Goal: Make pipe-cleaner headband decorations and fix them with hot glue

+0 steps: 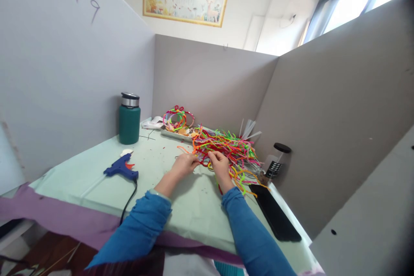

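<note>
Both hands meet at the front edge of a heap of fuzzy pipe cleaners (229, 144) in red, pink, green and orange. Between my fingertips is a looped red pipe cleaner (205, 162). My left hand (185, 167) pinches it from the left. From the right, my right hand (220, 167) has thumb and forefinger closed on it, the other fingers curled. Yellow and orange pipe cleaners (239, 180) lie beside the right wrist. How the red loop is twisted is too small to make out.
A blue glue gun (122, 167) lies at left, its cord running off the front edge. Behind it stands a green flask (130, 123). Pipe-cleaner rings (177, 118) rest on a tray (174, 134) at the back. A black phone-like slab (274, 213) and a lidded jar (276, 161) are right. Partitions surround the table.
</note>
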